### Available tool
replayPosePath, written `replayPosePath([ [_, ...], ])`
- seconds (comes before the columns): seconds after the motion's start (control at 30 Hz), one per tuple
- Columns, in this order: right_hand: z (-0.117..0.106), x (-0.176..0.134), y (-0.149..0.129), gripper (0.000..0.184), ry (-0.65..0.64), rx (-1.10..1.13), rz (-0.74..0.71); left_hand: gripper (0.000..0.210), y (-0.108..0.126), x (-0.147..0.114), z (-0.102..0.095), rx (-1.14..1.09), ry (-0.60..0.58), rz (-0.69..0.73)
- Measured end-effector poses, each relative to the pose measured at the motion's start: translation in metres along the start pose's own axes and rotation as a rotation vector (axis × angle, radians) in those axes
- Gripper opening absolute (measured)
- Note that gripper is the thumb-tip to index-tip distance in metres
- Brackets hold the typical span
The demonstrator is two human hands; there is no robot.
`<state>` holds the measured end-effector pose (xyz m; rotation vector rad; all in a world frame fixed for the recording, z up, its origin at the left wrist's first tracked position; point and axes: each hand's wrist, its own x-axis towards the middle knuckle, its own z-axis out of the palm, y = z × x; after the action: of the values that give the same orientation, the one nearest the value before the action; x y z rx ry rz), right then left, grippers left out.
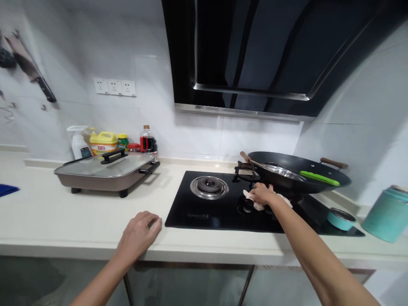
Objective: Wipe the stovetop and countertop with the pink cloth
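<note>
My right hand (pixel 263 194) presses a pale cloth (pixel 259 206) onto the black glass cooktop (pixel 204 216), its fingers bent around the cloth. Beside it is a black control knob (pixel 247 205). Just behind that hand, a large black wok (pixel 277 158) with wooden handles sits over the right burner. My left hand (pixel 140 231) rests on the white counter, left of the cooktop's front corner, with nothing in it. Its fingers are loosely curved and the thumb stands apart. The left burner (pixel 209 187) is bare, without a pan support.
A lidded electric pan (pixel 105 176) stands on the left of the counter (pixel 79 221), with several bottles behind it. A silver lid and a green-handled utensil (pixel 318 177) lie in the wok. At right are a small teal bowl (pixel 341 219) and a teal canister (pixel 387 214). The hood (pixel 248 55) hangs above.
</note>
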<state>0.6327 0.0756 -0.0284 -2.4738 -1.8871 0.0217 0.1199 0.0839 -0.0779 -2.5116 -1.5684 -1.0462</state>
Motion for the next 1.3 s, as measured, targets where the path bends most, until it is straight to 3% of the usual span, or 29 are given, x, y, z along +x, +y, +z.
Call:
replayPosePath([
  [0.3,0.013,-0.059,-0.008,0.040,0.088,-0.195,-0.046,0.035,0.003,-0.003,-0.001,0.016,0.015,-0.020],
  [0.5,0.039,-0.091,-0.008,0.039,0.242,-0.188,-0.012,0.033,0.002,-0.004,0.001,0.041,0.043,-0.009],
  [0.67,0.059,-0.122,-0.006,0.040,0.327,-0.142,-0.077,0.034,0.002,-0.004,0.003,0.052,0.037,0.012],
  [0.87,0.062,-0.174,0.001,0.041,0.304,-0.046,-0.182,0.035,0.002,-0.005,0.005,0.104,0.026,0.026],
  [1.03,0.052,-0.218,0.015,0.030,0.296,0.069,-0.207,0.034,0.005,-0.006,0.004,0.103,0.001,0.032],
  [1.17,0.035,-0.220,0.014,0.033,0.306,0.079,-0.092,0.031,0.007,-0.007,0.002,0.070,0.002,0.026],
  [1.3,0.032,-0.196,-0.006,0.055,0.405,0.004,0.071,0.032,0.006,-0.008,0.003,0.080,-0.001,0.033],
])
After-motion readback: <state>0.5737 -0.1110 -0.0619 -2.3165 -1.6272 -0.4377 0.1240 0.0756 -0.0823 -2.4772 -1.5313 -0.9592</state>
